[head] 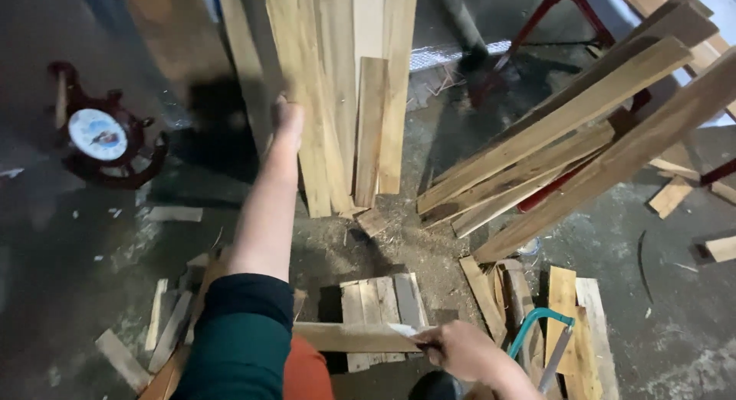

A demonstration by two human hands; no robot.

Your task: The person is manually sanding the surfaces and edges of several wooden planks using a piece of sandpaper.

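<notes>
Nearest the camera, the right hand (460, 350) is gripping the end of a short plank (353, 337), which is lying across a small slatted pallet (381, 308). A teal-framed saw (546, 340) is resting just beside that hand, on loose offcuts (571, 323). The concrete floor (92, 246) is showing dark and dusty, with sawdust and wood scraps scattered around. Farther off, the left hand (288, 115) is reaching up at arm's length and closing on the edge of tall boards (337, 85) that are leaning upright. To the right, long planks (567, 151) are slanting over a red metal stand (552, 16). At far left, a dark wheel-shaped clock (100, 135) is lying on the floor.
</notes>
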